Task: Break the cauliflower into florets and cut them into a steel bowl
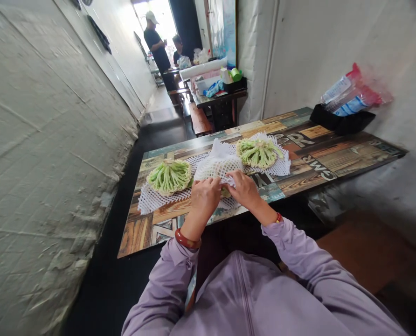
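Observation:
Both hands are at the near edge of a white foam net (217,163), which covers a pale cauliflower in the middle of the table. My left hand (206,193) pinches the net's left side with curled fingers. On the right side, my right hand (243,187) grips the same net between thumb and fingers. A cauliflower head (169,177) lies stem side up to the left, on a spread foam net (152,198). To the right another cauliflower head (259,153) rests stem up on its own foam net (282,164).
A wood-patterned table (316,161) bears everything. At its right end, against the wall, a black holder (341,120) carries plastic-wrapped packs (351,100). Behind stand a bench (199,119) and a second table with boxes and bags. Two people (157,46) are at the far end.

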`<state>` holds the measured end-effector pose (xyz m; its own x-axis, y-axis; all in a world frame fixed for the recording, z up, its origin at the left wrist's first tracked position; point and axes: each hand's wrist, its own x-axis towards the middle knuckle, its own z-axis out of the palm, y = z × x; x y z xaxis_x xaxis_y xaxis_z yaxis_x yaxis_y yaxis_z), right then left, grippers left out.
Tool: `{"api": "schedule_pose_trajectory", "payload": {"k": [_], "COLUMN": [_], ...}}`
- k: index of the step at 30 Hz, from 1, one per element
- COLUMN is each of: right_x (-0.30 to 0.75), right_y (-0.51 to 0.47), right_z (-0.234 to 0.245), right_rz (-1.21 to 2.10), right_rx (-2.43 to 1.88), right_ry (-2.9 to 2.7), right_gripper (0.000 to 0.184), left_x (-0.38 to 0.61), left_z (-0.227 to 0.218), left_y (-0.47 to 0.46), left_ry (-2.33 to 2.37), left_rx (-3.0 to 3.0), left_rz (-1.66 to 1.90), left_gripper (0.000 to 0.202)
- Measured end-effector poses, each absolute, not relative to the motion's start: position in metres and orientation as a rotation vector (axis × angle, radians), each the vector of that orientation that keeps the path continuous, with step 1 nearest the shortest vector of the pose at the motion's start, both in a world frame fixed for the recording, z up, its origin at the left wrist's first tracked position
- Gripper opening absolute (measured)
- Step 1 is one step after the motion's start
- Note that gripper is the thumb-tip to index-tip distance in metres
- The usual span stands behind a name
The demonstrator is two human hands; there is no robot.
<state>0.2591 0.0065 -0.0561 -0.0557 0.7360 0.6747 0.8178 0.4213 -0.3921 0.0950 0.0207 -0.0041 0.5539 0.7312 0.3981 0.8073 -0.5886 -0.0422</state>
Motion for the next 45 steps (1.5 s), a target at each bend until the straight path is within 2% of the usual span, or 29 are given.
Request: {"api": "schedule_pose_trajectory", "payload": {"k": [5,14,23,26,29,32,38,41,45], "right_x": [0.265,0.274,0.277,0.291,0.312,0.321,0.299,0.294,0.295], "right_y": [0.012,0.011,0.009,0.008,0.009,0.011,0.005,0.001,0.001], "right_z": [-0.051,-0.064,-0.071,-0.076,-0.081,-0.079,-0.066,-0.062,-0.052], "right_rz": [-0.167,-0.260,-0.220,-0.162,-0.080,-0.003,0.022,0.003,-0.054], "right_rx": [-1.464,-1.438,-1.392,-1.382,-1.397,-1.380,-1.381,-1.374,-1.313], "right_ry": [-1.888,-1.905,-1.932,-1.883,-1.701,-1.618,-1.710,-1.685,-1.659], "right_gripper": [0.040,0.043,0.038,0.037,0.037,0.036,0.035,0.037,0.035], "left_x": [0.091,0.078,0.072,0.054,0.026,0.011,0.035,0.055,0.079], "left_z": [-0.002,-0.016,-0.025,-0.029,-0.033,-0.034,-0.020,-0.017,-0.031], "left_y": [0.019,0.016,0.011,0.018,0.029,0.034,0.027,0.019,0.010], "left_ry": [-1.225,-1.218,-1.229,-1.260,-1.460,-1.593,-1.568,-1.511,-1.610], "left_rx": [-2.575,-2.506,-2.499,-2.488,-2.371,-2.419,-2.373,-2.483,-2.547], "left_rz": [-0.517,-0.660,-0.779,-0.958,-1.320,-1.420,-1.586,-1.493,-1.105], "left_gripper": [0.016,0.021,0.025,0.026,0.028,0.026,0.015,0.016,0.042]}}
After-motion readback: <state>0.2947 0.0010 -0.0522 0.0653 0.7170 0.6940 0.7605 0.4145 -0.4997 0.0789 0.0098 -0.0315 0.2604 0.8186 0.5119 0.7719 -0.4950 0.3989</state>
